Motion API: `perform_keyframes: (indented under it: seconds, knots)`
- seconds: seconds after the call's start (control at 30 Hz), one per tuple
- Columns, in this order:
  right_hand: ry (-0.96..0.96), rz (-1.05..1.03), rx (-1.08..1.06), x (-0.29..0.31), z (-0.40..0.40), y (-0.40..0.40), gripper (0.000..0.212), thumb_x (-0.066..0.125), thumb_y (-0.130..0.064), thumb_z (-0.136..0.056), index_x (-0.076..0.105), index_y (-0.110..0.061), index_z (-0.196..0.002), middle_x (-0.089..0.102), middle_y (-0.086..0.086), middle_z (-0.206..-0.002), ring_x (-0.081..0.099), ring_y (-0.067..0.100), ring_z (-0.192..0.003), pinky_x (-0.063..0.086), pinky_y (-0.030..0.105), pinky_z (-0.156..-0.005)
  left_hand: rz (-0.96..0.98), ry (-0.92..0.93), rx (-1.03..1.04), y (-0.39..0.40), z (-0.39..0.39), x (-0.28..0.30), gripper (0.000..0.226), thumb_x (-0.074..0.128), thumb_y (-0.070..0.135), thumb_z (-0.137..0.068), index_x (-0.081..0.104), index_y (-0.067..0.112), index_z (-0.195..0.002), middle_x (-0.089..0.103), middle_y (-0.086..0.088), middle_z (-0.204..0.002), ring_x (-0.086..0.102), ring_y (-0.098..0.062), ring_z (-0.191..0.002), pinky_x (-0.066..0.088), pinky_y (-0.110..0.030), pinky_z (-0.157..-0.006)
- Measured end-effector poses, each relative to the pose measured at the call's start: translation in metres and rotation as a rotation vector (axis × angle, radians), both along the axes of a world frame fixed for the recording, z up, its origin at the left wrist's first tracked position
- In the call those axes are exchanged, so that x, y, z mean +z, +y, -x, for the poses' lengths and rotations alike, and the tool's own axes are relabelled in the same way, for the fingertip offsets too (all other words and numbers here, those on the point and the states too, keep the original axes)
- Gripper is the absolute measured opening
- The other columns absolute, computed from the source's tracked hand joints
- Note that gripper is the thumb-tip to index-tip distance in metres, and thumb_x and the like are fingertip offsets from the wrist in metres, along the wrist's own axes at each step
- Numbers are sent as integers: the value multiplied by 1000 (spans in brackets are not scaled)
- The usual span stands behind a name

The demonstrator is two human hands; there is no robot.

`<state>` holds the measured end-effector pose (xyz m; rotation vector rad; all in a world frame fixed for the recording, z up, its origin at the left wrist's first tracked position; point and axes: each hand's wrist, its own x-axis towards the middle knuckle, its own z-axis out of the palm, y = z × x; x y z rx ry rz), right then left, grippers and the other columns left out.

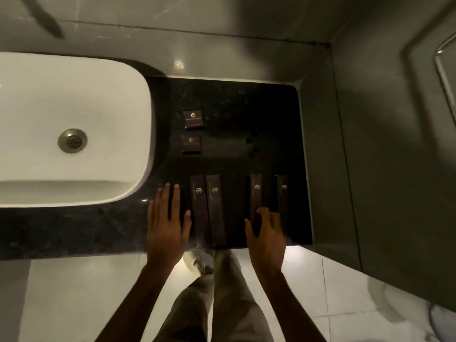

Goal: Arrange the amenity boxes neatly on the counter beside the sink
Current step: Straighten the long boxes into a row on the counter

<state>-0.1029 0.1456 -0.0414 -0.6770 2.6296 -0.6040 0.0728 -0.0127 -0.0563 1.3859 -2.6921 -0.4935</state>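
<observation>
Left hand fingers spread flat, right hand fingers loose over long boxes pointing toward the wall

The dark speckled counter bears two small square boxes and four long boxes.

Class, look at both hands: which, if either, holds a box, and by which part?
Left hand holds nothing. Right hand covers the third long box's near end; a grip cannot be told.
</observation>
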Motion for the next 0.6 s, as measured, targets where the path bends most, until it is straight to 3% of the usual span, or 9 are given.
perform_keyframes:
  seconds: [0.13, 0.23, 0.37, 0.5, 0.6]
  knots:
    - [-45, -15, 40, -9, -1, 9, 37, 64, -45, -93, 51, -29, -124, 54, 2, -125, 65, 23, -105, 59, 31, -81, 4, -3, -1, 5, 9, -12, 61, 41, 38, -103, 26, 11, -156, 24, -15, -163, 20, -29, -152, 26, -51, -119]
    - [10, 43, -3, 1, 5, 14, 35, 63, -52, -93, 57, -28, -118, 53, 1, -126, 64, 19, -101, 61, 31, -76, 7, 32, 24, 7, 4, -22, 60, 41, 37, -102, 29, 10, -155, 27, -16, -162, 25, -31, -150, 28, -52, -118]
    - [106, 137, -99, 9, 31, 35, 32, 66, -40, -94, 59, -21, -118, 58, 2, -119, 63, 16, -95, 52, 20, -72, 48, 104, 29, 6, -1, -25, 55, 46, 33, -101, 42, 5, -148, 40, -20, -154, 40, -35, -141, 35, -49, -114]
    - [67, 156, -144, 4, 56, 40, 37, 67, -37, -93, 56, -23, -125, 56, -1, -122, 60, 15, -103, 59, 33, -78, -12, 122, 138, 7, 15, -9, 52, 43, 40, -99, 54, 7, -138, 54, -19, -137, 56, -34, -119, 46, -43, -96]
    - [35, 187, -25, 7, 47, 28, 36, 62, -37, -96, 56, -25, -129, 51, -3, -130, 60, 12, -104, 61, 31, -76, -67, 112, 155, 15, 30, 11, 52, 46, 42, -95, 54, 13, -137, 55, -17, -132, 55, -30, -114, 48, -43, -90]
